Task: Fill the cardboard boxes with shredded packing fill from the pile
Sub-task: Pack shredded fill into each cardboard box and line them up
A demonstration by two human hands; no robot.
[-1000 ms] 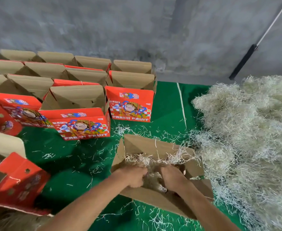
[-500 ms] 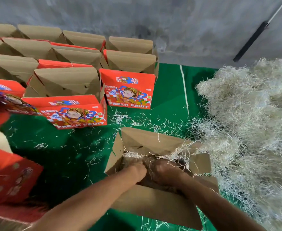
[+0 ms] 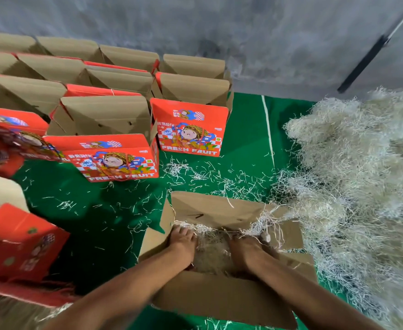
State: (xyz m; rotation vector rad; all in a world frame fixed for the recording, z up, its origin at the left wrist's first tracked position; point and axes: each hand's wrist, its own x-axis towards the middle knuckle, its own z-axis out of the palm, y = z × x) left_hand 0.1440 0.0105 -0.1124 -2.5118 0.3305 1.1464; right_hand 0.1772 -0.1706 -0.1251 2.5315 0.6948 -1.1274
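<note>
**Pressing the fill down in the nearest box**

I had both hands down inside the open box at six o'clock, packing the shredded fill flat against its bottom. My left hand pushed at the left end and my right hand at the right; the fingertips of both were sunk in the shreds, so I could not tell whether they lay flat or were curled round a clump. This was the tamping step, I judged, with the box only partly full (bare cardboard showed above the fill). The next move would call for lifting my hands out and reaching to three o'clock, where the pile lay just beside the box's right flap.

Loose strands littered the green mat at twelve o'clock. Red fruit boxes stood in rows from ten to twelve, flaps up, and another red box sat at nine. Nothing stood between me and the pile except that raised right flap, which might snag an armful.
</note>
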